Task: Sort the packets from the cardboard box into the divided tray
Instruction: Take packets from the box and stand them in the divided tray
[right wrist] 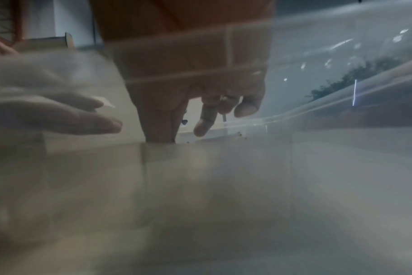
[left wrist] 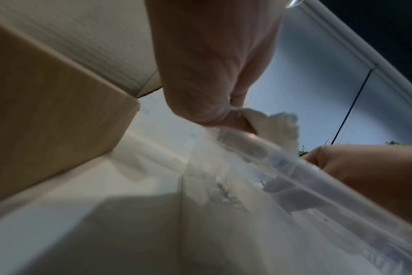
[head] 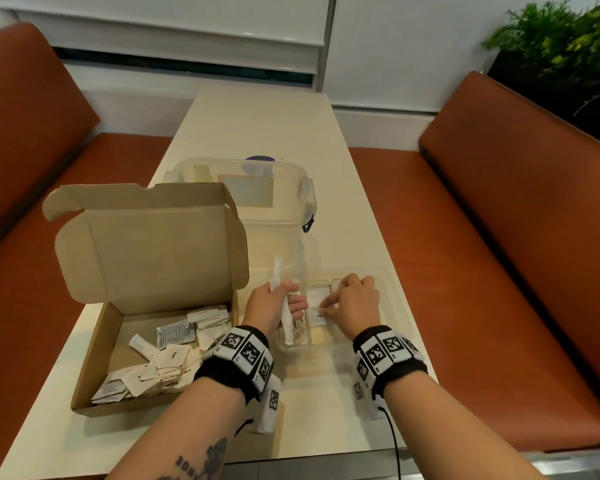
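Fingers of the left hand (head: 270,304) curl around a few white stick packets (head: 282,299): one end pokes up above the fist, another hangs down into the leftmost tray compartment. Left wrist view confirms it: thumb and fingers (left wrist: 214,78) pinch crumpled white paper. Right hand (head: 352,303) is bent over the middle of the divided tray (head: 394,289), fingertips on a small flat white packet (head: 317,315) lying in a middle compartment, touching it at its right edge. Whether it pinches or only presses the packet can't be told; the right wrist view is blurred through clear plastic and only shows curled fingers (right wrist: 205,121) pointing down.

Tray is clear plastic and sits on the cream table (head: 257,126), just right of the cardboard box (head: 99,344). Another white packet lies flat in the same compartment, further from the person. Box lid stands open and upright. Inside the box: a loose heap of white sachets (head: 163,362), plus a silver one (head: 175,336) with printed text. A clear lidded storage bin (head: 274,202) stands behind the box and tray, touching neither hand. Both wrists wear black bands with square marker tags. Orange benches run along both sides of the table; a green plant sits at far right.
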Available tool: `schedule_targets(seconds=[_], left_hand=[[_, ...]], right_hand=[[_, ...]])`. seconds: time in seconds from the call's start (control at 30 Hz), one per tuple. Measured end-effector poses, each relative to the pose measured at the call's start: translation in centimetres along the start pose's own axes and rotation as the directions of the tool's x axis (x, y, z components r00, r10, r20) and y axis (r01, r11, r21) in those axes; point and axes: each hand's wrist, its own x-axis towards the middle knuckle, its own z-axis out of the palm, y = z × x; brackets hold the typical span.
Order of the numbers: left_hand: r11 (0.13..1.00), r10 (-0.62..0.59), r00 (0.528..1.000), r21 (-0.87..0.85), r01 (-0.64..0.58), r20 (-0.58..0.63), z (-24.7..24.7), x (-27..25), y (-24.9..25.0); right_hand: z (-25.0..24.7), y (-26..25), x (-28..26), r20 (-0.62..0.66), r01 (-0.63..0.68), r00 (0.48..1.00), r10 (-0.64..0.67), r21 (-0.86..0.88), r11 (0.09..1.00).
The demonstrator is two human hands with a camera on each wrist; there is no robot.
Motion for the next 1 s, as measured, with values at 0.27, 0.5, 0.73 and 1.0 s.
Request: schedule_targets(seconds=[0.27, 0.5, 0.73, 1.0], left_hand=[[1.0, -0.002, 1.0, 0.012, 0.002, 0.003, 0.0, 0.1, 0.0], [0.999, -0.003, 1.0, 0.032, 0.002, 0.013, 0.0, 0.1, 0.0], [0.998, -0.001, 1.0, 0.064, 0.001, 0.0, 0.1, 0.1, 0.1], [0.999, -0.026, 1.0, 0.027, 0.026, 0.007, 0.2, -0.2, 0.3]], right_hand=[[-0.1, 0.2, -0.6, -0.082, 0.132, 0.986, -0.146, -0.157, 0.979], [0.2, 0.4, -0.8, -0.053, 0.157, 0.983, -0.174, -0.243, 0.957], [0.9, 0.1, -0.5, -0.069, 0.075, 0.993, -0.092, -0.216, 0.974], [0.0, -0.4, -1.3, -0.154, 0.082, 0.985, -0.078, 0.02, 0.996]])
